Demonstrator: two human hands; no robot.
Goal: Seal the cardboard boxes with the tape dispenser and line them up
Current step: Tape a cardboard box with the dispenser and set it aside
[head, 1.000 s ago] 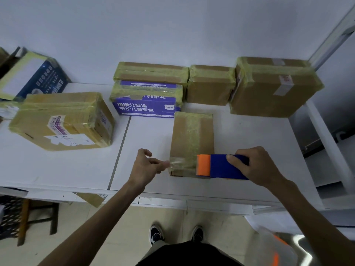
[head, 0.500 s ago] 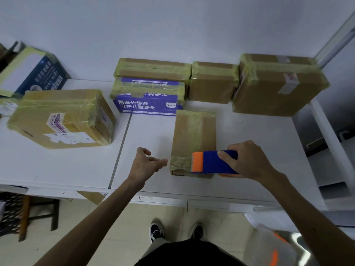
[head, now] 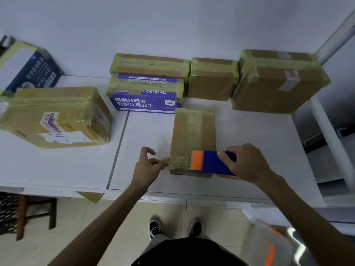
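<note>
You are gripping the blue-and-orange tape dispenser (head: 209, 163) in your right hand (head: 247, 164), and its orange end is lying on the near end of the small cardboard box (head: 193, 131). Your left hand (head: 148, 167) is touching the taped near-left corner with loosely extended fingertips. The box is sitting on the white table (head: 153, 131).
</note>
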